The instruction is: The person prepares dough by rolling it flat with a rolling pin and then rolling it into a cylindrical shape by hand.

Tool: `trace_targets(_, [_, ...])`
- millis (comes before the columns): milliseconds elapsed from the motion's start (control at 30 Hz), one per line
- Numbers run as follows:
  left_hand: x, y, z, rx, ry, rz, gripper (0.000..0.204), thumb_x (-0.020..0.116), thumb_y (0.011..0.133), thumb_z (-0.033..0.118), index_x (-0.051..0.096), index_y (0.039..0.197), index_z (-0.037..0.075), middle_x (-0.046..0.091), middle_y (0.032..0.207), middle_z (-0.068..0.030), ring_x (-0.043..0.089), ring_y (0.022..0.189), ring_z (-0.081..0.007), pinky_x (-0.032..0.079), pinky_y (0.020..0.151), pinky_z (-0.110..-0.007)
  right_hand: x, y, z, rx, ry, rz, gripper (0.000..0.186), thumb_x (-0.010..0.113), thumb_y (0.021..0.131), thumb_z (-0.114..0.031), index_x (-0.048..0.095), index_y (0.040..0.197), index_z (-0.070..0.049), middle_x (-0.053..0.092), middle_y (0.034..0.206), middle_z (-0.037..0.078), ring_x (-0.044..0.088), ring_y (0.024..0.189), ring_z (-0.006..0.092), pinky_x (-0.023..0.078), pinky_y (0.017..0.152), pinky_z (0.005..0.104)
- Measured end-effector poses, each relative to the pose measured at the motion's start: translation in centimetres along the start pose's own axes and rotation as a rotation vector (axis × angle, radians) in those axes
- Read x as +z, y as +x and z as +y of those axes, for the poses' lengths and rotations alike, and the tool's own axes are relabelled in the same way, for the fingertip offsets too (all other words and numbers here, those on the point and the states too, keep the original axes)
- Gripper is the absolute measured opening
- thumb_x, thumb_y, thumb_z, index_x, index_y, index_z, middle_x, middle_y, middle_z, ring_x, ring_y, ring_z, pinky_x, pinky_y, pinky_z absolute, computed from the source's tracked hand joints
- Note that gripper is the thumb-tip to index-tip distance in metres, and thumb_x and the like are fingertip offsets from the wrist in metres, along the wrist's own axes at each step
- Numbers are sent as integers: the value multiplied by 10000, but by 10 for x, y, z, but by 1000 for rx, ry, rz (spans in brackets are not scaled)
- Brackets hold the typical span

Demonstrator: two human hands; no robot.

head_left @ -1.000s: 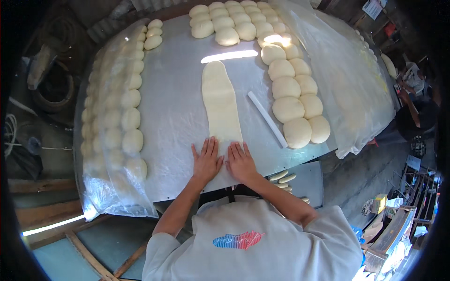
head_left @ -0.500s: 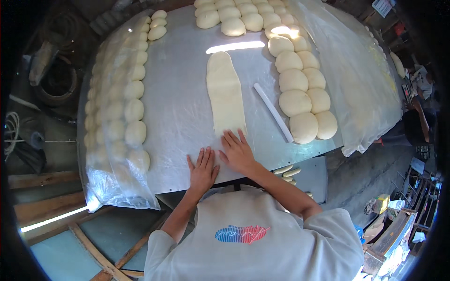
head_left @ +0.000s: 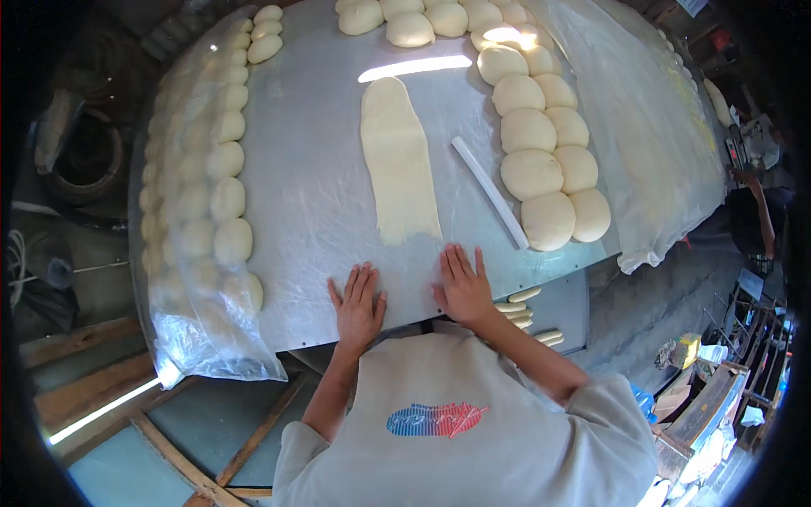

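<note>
A long, flattened sheet of dough [head_left: 397, 160] lies lengthwise on the metal table [head_left: 296, 194], rounded at its far end and ragged at its near end. My left hand [head_left: 358, 306] rests flat near the table's front edge, fingers spread, short of the dough. To its right, my right hand [head_left: 465, 286] is also laid out with fingers apart, just below the dough's near right corner and not touching it. Neither hand holds anything. A white rod [head_left: 490, 193], like a rolling pin, lies slanted to the right of the dough.
Round dough balls [head_left: 532, 173] line the right and far sides. More sit under a clear plastic sheet [head_left: 190, 220] on the left. Another plastic sheet [head_left: 642, 144] covers the right side. Rolled dough pieces [head_left: 515, 311] lie on a lower surface. Another person's arm [head_left: 764, 215] shows far right.
My right hand has come off the dough's near end and moved right and nearer to me. My left hand has shifted slightly. The whole view has tilted a little.
</note>
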State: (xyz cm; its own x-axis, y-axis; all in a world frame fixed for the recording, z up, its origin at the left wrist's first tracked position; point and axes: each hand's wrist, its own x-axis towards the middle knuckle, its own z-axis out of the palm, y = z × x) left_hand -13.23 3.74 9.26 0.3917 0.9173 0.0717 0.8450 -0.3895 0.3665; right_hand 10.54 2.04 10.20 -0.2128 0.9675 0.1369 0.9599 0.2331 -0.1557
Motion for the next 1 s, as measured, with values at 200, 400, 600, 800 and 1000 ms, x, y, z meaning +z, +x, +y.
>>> trace_targets(200, [15,43,-30,-45,-197,122,374,621,865,143,564,1225,59,576,1275,-92,496,1242,-263,115,1142,-564,-6,51,6,92,153,-17,627,611,841,-333,471,1286,87,465,1371,243,414,1322,337,138,1125,606])
trace_targets(400, [7,167,-77,-102,-317,340,289,594,888,94,579,1173,51,632,1119,-127,580,1060,-275,248,1106,-525,-16,108,24,127,154,-202,601,579,871,-363,463,1300,41,466,1365,232,421,1306,346,134,1102,650])
trace_targets(600, [4,349,-123,-32,-234,374,258,561,922,175,604,1147,56,645,1076,-107,592,1029,-266,339,1033,-476,9,258,60,66,234,45,515,590,880,-323,499,1265,8,522,1297,191,470,1237,335,249,1065,605])
trace_targets(800, [19,535,-130,-75,-20,185,302,568,913,270,641,1141,87,590,1205,-98,538,1133,-246,315,1041,-491,83,488,144,55,267,409,393,616,849,-188,565,1207,-33,561,1226,168,521,1137,353,373,985,485])
trace_targets(1000, [19,577,-150,130,43,40,200,536,903,188,641,1047,99,607,1156,-60,548,1116,-219,268,1098,-497,86,549,175,98,431,-110,319,593,820,-93,625,1137,-67,607,1095,116,543,1122,282,413,961,440])
